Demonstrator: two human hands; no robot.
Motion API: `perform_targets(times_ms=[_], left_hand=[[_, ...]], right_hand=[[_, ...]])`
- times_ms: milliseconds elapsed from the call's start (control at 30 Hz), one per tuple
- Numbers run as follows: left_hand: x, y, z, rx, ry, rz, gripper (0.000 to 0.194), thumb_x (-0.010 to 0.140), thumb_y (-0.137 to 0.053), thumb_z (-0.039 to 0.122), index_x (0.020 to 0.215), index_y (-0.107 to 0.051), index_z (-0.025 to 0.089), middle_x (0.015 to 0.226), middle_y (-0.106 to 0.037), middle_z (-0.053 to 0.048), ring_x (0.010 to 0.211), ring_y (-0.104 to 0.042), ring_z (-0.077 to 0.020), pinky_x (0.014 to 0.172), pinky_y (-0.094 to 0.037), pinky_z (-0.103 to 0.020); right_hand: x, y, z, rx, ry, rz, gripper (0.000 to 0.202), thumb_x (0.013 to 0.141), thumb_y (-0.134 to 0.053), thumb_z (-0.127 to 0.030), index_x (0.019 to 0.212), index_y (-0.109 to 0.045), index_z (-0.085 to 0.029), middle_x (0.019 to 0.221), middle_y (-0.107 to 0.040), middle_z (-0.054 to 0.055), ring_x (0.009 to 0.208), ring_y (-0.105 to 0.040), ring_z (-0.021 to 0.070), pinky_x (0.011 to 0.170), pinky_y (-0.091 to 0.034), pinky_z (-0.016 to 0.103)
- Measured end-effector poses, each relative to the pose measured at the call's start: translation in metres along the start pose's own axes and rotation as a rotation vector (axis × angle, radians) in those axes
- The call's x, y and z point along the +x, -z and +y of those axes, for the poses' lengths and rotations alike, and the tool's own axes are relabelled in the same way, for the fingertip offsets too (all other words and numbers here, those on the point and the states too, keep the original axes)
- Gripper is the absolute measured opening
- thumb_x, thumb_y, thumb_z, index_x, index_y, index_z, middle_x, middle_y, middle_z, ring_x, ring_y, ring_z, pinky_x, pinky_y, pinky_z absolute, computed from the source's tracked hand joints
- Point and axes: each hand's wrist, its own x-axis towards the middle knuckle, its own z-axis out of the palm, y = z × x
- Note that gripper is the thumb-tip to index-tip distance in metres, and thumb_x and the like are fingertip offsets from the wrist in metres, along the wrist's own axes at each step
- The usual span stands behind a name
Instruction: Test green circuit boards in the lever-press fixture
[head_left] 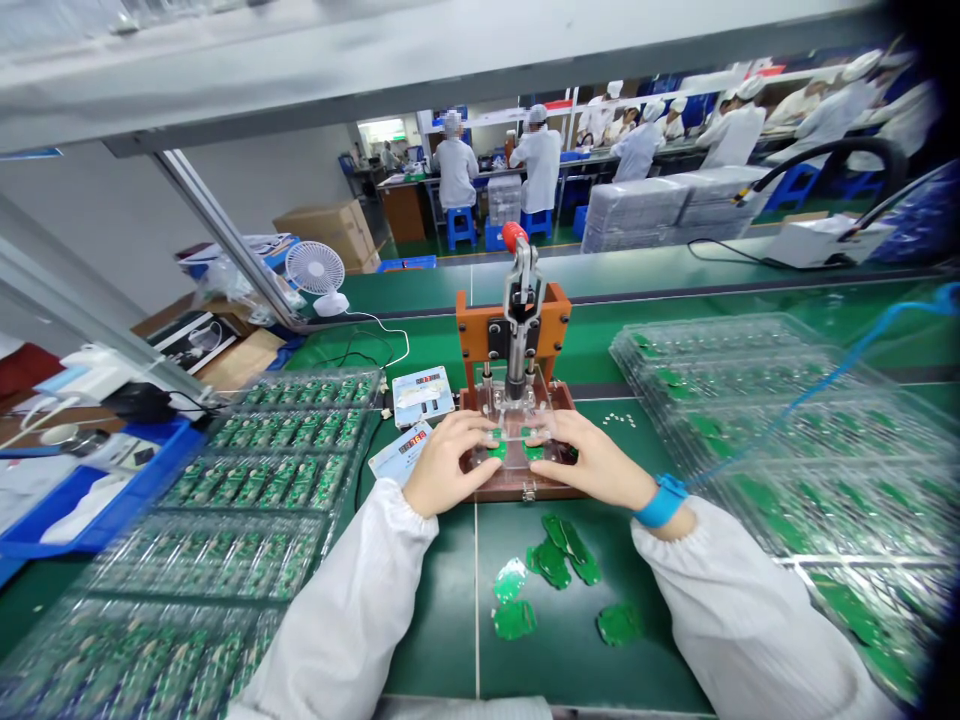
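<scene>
Both hands at toggle-press fixture [517, 440]. Left hand [444, 462], right hand [592, 460]: fingertips pressing small green circuit boards [496, 449] into nest. Press handle [520, 262] upright, not clamped. Loose boards [559, 560] wait on mat; trays [262, 480] left full.

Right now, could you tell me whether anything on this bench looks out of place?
Several green boards lie loose and overlapping on the mat below the fixture, unlike the boards in the trays. Both hands, left and right, rest on the fixture.
</scene>
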Motion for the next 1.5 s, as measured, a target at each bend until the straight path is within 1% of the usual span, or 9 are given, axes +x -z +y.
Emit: perform_targets(times_ms=[133, 233, 333, 467, 600, 767, 933, 1100, 1500], left_hand=[[-0.014, 0.0, 0.01, 0.022, 0.014, 0.157, 0.025, 0.093, -0.066, 0.026, 0.116, -0.067, 0.018, 0.142, -0.053, -0.017, 0.132, -0.051, -0.0317, 0.108, -0.045, -0.051], [-0.022, -0.007, 0.032, -0.023, -0.085, 0.328, 0.013, 0.091, -0.061, 0.017, 0.104, -0.065, 0.017, 0.112, -0.063, -0.011, 0.106, -0.062, -0.0232, 0.09, -0.053, -0.039], [-0.022, -0.032, 0.055, -0.039, -0.34, 0.178, 0.009, 0.089, -0.06, 0.016, 0.097, -0.064, 0.016, 0.097, -0.069, -0.007, 0.09, -0.065, -0.0199, 0.08, -0.053, -0.035], [-0.018, -0.076, 0.061, 0.055, -0.638, -0.109, 0.025, 0.1, -0.053, 0.035, 0.097, -0.068, 0.014, 0.114, -0.071, -0.011, 0.116, -0.063, -0.0271, 0.1, -0.051, -0.042], [-0.022, -0.096, 0.048, 0.054, -0.608, -0.104, 0.04, 0.103, -0.05, 0.05, 0.102, -0.069, 0.015, 0.121, -0.07, -0.011, 0.128, -0.058, -0.0268, 0.114, -0.043, -0.044], [-0.031, -0.096, 0.044, 0.057, -0.56, -0.025, 0.041, 0.104, -0.048, 0.051, 0.103, -0.069, 0.015, 0.122, -0.07, -0.01, 0.135, -0.054, -0.0247, 0.122, -0.033, -0.04], [-0.035, -0.098, 0.041, 0.121, -0.513, -0.076, 0.041, 0.103, -0.049, 0.051, 0.107, -0.069, 0.016, 0.13, -0.067, -0.011, 0.144, -0.044, -0.0264, 0.128, -0.023, -0.046], [-0.036, -0.099, 0.035, 0.167, -0.478, -0.15, 0.04, 0.105, -0.048, 0.049, 0.112, -0.069, 0.017, 0.136, -0.064, -0.01, 0.149, -0.037, -0.0259, 0.127, -0.025, -0.045], [-0.035, -0.105, 0.034, 0.15, -0.454, -0.148, 0.049, 0.106, -0.041, 0.056, 0.106, -0.072, 0.019, 0.129, -0.066, -0.01, 0.131, -0.052, -0.0249, 0.118, -0.038, -0.042]], right_hand=[[-0.007, 0.009, -0.002, 0.03, -0.008, 0.11, 0.024, 0.09, -0.074, -0.044, 0.107, -0.075, -0.027, 0.129, -0.071, 0.007, 0.124, -0.063, 0.028, 0.107, -0.052, 0.049], [-0.002, 0.029, -0.002, 0.025, -0.067, 0.318, 0.018, 0.094, -0.068, -0.04, 0.101, -0.073, -0.024, 0.12, -0.072, 0.009, 0.115, -0.068, 0.0278, 0.103, -0.054, 0.049], [0.024, 0.054, -0.011, 0.032, -0.087, 0.512, 0.017, 0.098, -0.06, -0.035, 0.106, -0.069, -0.023, 0.115, -0.072, 0.009, 0.111, -0.068, 0.0256, 0.099, -0.055, 0.045], [0.095, 0.085, -0.037, -0.052, 0.07, 0.62, 0.029, 0.096, -0.06, -0.035, 0.122, -0.066, -0.022, 0.128, -0.069, 0.009, 0.122, -0.063, 0.0267, 0.107, -0.049, 0.046], [0.17, 0.109, -0.055, 0.079, -0.084, 0.458, 0.039, 0.102, -0.054, -0.048, 0.121, -0.067, -0.017, 0.115, -0.076, 0.012, 0.118, -0.066, 0.0285, 0.109, -0.045, 0.048], [0.212, 0.12, -0.076, 0.309, -0.076, 0.28, 0.066, 0.1, -0.044, -0.07, 0.091, -0.075, -0.012, 0.082, -0.076, 0.01, 0.075, -0.072, 0.0186, 0.068, -0.057, 0.029], [0.165, 0.111, -0.128, 0.144, 0.359, 0.541, 0.03, 0.106, -0.055, -0.037, 0.112, -0.075, -0.016, 0.094, -0.077, 0.003, 0.084, -0.072, 0.0134, 0.076, -0.057, 0.024], [0.085, 0.081, -0.157, -0.1, 0.487, 0.583, 0.031, 0.103, -0.056, -0.01, 0.13, -0.068, -0.016, 0.119, -0.076, 0.006, 0.108, -0.071, 0.0142, 0.099, -0.055, 0.027], [0.045, 0.017, -0.099, -0.041, 0.575, 0.582, 0.063, 0.09, -0.057, 0.01, 0.144, -0.059, -0.023, 0.133, -0.069, 0.007, 0.132, -0.061, 0.0278, 0.109, -0.058, 0.047]])
